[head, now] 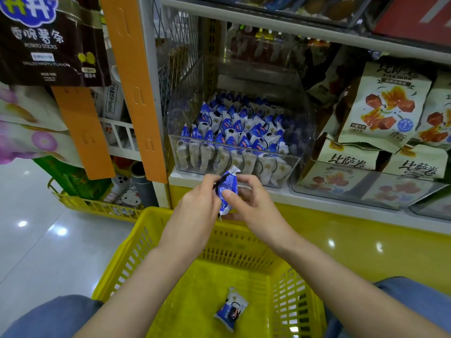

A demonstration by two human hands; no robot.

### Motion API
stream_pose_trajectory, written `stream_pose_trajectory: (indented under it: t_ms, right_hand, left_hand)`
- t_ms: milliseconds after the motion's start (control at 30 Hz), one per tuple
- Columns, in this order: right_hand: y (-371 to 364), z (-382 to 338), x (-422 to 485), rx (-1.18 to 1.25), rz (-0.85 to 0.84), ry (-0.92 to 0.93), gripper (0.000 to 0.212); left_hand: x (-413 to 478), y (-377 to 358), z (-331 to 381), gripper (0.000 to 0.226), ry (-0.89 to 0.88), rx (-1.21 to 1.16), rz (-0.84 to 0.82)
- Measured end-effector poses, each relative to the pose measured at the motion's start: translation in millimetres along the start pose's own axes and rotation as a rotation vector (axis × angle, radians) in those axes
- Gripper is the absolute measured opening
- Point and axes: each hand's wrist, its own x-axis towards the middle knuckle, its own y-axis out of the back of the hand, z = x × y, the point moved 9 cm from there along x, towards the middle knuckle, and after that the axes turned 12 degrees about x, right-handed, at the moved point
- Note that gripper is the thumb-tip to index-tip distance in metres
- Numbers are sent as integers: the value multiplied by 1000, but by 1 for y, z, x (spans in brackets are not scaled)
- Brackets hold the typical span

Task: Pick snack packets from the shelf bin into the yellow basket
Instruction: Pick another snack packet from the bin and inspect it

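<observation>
A clear shelf bin (300, 132) holds several blue-and-white snack packets (234, 132). In front of it, above the far rim of the yellow basket (136, 242), both hands hold one blue-and-white packet (228, 189) upright. My left hand (200, 198) pinches its left edge. My right hand (249, 201) grips it with the thumb across its front. One packet (230, 309) lies on the basket floor between my forearms.
Beige snack bags (380, 111) fill the bins to the right of the clear bin. An orange hanging strip (134, 81) and a dark potato-stick bag (48, 40) hang at left. A second yellow basket (95, 206) sits on the shiny floor at left.
</observation>
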Motion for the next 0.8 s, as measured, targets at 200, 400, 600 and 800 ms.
stream_pose_trajectory:
  t_ms: [200,400,600,800]
  right_hand:
    - [-5,3,-4,-139,-57,12,30]
    - [0,3,-3,-185,-11,26,28]
    - [12,3,2,-160,63,-10,25]
    - [24,-11,1,-388,174,128,46]
  left_hand:
    - [6,8,-3,15,-63,118,27]
    - [8,-1,-15,11,46,-90,23]
    - [6,-19,-9,28,10,-159,-120]
    - [3,-23,-7,22,134,-520,-165]
